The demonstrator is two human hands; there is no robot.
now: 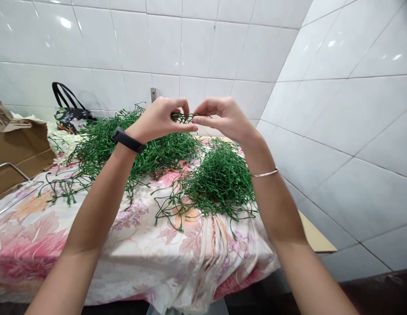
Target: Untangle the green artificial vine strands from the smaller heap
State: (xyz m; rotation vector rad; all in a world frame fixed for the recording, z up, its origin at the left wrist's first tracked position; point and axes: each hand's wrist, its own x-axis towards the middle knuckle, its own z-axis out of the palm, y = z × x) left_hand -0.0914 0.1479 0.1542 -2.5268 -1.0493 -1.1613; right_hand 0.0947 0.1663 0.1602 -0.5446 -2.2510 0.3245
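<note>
The bare left forearm (105, 197) hides part of the larger tangled heap of thin green stems (170, 153). Above that heap, curled bare fingers (208, 122) partly cover slim green strands (182, 117), too crowded to count; left of it, the frame edge cuts off a brown cardboard box (22, 151).

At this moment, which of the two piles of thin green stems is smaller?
The compact right pile of tangled green stems; the left pile, partly hidden behind the left arm, spreads much wider.
</note>
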